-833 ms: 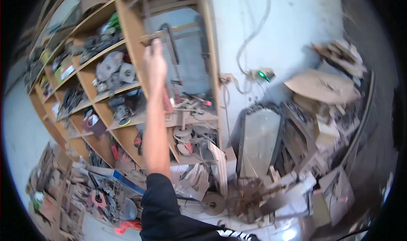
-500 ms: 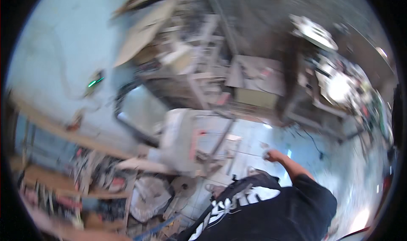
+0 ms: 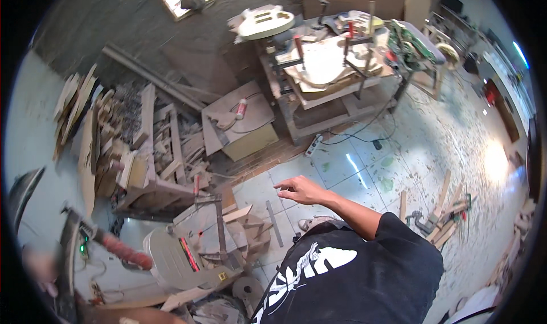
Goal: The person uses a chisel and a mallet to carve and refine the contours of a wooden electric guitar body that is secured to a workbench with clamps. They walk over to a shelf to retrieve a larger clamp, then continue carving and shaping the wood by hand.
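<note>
Red at its handle, dark along its bar: one clamp (image 3: 122, 251), held up at the near left in the left hand (image 3: 41, 267). Apparently grasping the bar, though too blurred to tell finger placement. To the right, over the tiled floor (image 3: 370, 196), one empty right hand (image 3: 302, 190), fingers loosely extended. By judgement, carrying the clamp as the step in hand; for the next move, a firm hold and clearance from one grey machine (image 3: 162, 261) just to the right. Farther out: one board-topped box (image 3: 250, 145), one bottle (image 3: 241, 108) on top, one power strip (image 3: 313, 145), one workbench (image 3: 336, 120) with at least two bench clamps (image 3: 299, 46).
</note>
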